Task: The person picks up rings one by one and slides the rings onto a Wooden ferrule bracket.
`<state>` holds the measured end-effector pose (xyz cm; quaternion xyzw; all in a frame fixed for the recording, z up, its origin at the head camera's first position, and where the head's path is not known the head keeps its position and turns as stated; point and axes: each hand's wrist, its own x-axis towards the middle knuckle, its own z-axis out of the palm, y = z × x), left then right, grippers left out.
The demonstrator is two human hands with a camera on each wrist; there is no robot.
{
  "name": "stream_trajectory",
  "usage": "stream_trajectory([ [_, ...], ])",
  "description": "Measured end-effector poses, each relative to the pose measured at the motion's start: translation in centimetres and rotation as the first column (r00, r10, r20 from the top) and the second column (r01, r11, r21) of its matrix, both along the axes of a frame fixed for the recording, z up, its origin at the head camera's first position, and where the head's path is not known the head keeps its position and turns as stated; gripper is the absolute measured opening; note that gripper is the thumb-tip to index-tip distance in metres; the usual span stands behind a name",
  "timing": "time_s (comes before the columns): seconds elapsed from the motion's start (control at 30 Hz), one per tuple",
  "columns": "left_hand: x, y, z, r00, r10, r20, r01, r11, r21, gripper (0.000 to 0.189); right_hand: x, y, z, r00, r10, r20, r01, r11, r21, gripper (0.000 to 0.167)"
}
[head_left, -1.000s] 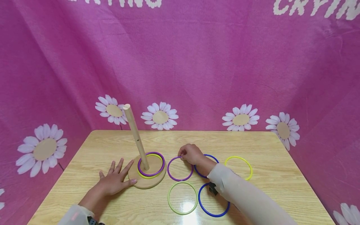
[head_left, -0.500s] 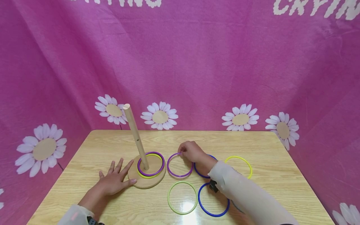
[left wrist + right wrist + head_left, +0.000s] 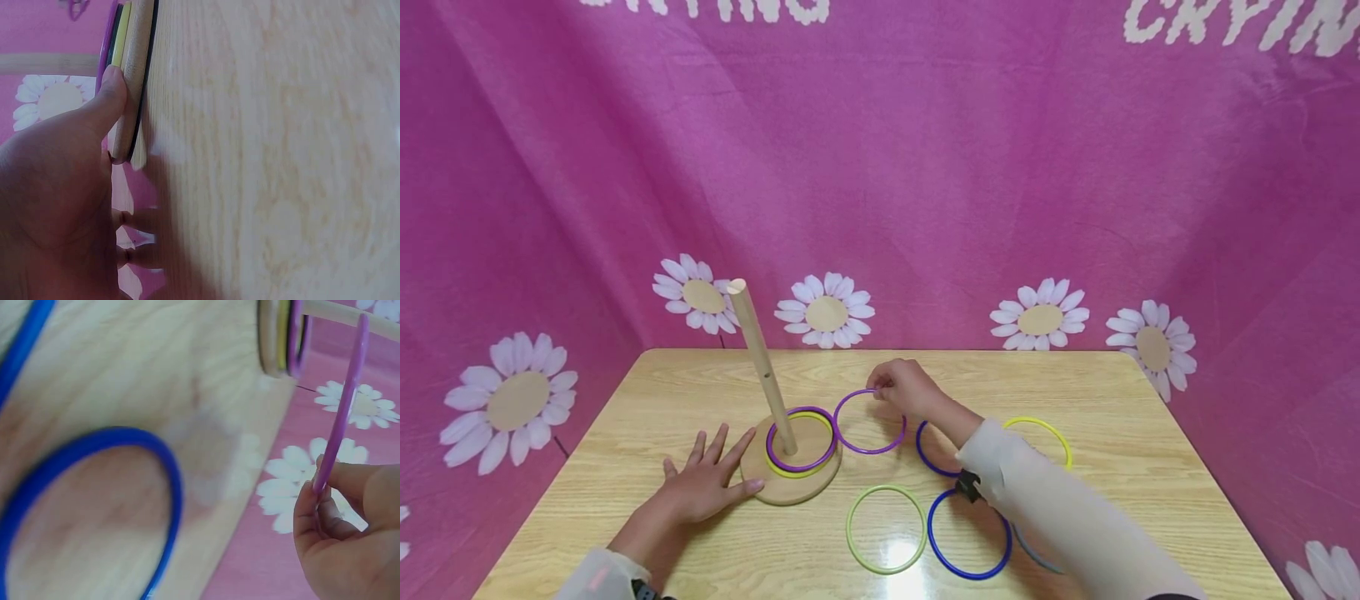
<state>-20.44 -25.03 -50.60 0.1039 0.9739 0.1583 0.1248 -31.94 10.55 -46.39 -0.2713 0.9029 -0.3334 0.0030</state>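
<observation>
The right wrist view shows your right hand (image 3: 350, 515) at lower right, thumb and fingertips pinching a purple ring (image 3: 342, 409) by its rim, the rest of the ring reaching up the frame, seen edge-on. In the head view that ring hangs off the table (image 3: 970, 379) near the centre, its left edge just beside the base (image 3: 786, 493); whether it touches anything there you can't tell.

The step in hand looks like carrying this ring. Your pinch at one point leaves the far side free to dip, so I'd hold the wrist steady and the ring fairly level. If you bring it over the post (image 3: 763, 367), left of centre, lift the whole rim above the tip first, and lower it without scraping.

Your left hand (image 3: 700, 487), lower left, lies with fingers spread, thumb against the base's edge: a good brace, so press lightly and leave the fingers clear of the rings.

Around the post lie a second purple ring (image 3: 796, 471) and a yellow ring (image 3: 784, 474). Farther out, at lower centre, are a green ring (image 3: 850, 532) and a blue ring (image 3: 970, 576); your forearm partly hides others to the right.
</observation>
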Motion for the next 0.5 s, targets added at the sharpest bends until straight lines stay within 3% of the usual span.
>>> stream_trajectory([
  [0.17, -0.1, -0.1, -0.2, 1.0, -0.001, -0.003, 0.001, 1.0, -0.004, 0.091, -0.1, -0.4, 1.6, 1.0, 0.001, -0.012, -0.002, 0.999, -0.035, 0.007],
  [0.27, -0.3, -0.4, -0.9, 1.0, 0.002, -0.023, -0.002, 1.0, 0.005, 0.092, 0.0, -0.7, 2.9, 1.0, 0.004, -0.018, -0.005, 0.997, -0.08, 0.007],
  [0.5, -0.3, -0.3, -0.6, 1.0, -0.002, -0.013, 0.002, 1.0, 0.009, 0.091, 0.2, -1.8, 6.0, 0.998, -0.052, -0.038, 0.043, 0.978, -0.206, 0.009],
])
